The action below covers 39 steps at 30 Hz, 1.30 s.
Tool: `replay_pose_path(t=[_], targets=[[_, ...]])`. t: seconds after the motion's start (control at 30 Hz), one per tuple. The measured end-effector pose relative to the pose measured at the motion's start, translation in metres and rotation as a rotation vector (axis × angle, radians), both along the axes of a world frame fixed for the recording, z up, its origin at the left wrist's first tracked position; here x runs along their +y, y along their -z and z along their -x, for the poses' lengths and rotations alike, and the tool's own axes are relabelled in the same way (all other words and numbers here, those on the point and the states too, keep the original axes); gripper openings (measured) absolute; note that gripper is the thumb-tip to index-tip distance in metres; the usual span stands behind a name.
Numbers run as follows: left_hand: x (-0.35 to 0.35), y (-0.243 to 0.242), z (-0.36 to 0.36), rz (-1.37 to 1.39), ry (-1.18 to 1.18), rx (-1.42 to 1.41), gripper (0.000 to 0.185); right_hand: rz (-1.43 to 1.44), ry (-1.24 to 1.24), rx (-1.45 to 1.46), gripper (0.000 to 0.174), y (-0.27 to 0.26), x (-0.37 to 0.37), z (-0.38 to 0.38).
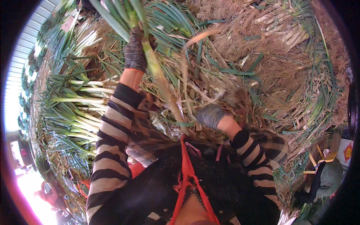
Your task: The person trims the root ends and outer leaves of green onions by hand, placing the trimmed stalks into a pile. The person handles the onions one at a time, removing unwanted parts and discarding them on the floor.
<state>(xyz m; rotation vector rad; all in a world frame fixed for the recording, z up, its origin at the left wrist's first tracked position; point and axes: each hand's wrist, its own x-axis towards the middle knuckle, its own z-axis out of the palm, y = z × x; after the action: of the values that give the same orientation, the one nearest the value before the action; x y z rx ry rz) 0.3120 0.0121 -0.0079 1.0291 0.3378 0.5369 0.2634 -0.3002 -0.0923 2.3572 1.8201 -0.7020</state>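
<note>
My left hand [136,50], in a dark knit glove, is closed around a large green onion [157,73] where its green leaves meet the stalk. The stalk slants down to the right, its lower end close to my lap. My right hand [211,116], in a grey glove and blurred, is to the right of the stalk's lower part and apart from it. Loose, dry outer leaf strips [184,64] hang between the stalk and my right hand. Whether the right fingers hold a strip cannot be made out.
Peeled green onions with pale stalks [87,98] lie in a row at the left. Unpeeled ones with brown stalks [292,25] lie at the upper right. Cut leaves and rootlets [236,70] cover the ground ahead. A person [50,194] in red is at the lower left.
</note>
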Motion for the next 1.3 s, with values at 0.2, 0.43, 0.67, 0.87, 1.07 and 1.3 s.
replay_pose_path(t=[0.2, 0.43, 0.67, 0.87, 1.07, 1.3], targets=[[0.010, -0.004, 0.011, 0.040, -0.010, 0.077, 0.051, -0.383, 0.607, 0.324, 0.049, 0.021, -0.011, -0.015], [-0.037, -0.008, 0.006, 0.178, 0.175, -0.107, 0.046, -1.056, 0.765, 0.358, 0.073, -0.023, 0.106, -0.024], [-0.030, -0.008, 0.013, 0.079, 0.272, -0.127, 0.042, -0.891, 0.546, 0.782, 0.058, -0.029, 0.084, -0.065], [-0.052, -0.013, 0.018, -0.079, 0.201, -0.052, 0.042, -1.060, 0.848, 0.727, 0.037, -0.043, 0.131, -0.114], [-0.065, -0.030, 0.032, -0.089, 0.260, -0.094, 0.036, -0.755, 1.256, 0.998, 0.040, -0.027, 0.116, -0.110], [-0.029, -0.012, 0.028, -0.606, 0.207, 0.095, 0.033, -0.747, 0.822, 0.665, 0.029, 0.001, 0.077, -0.101]])
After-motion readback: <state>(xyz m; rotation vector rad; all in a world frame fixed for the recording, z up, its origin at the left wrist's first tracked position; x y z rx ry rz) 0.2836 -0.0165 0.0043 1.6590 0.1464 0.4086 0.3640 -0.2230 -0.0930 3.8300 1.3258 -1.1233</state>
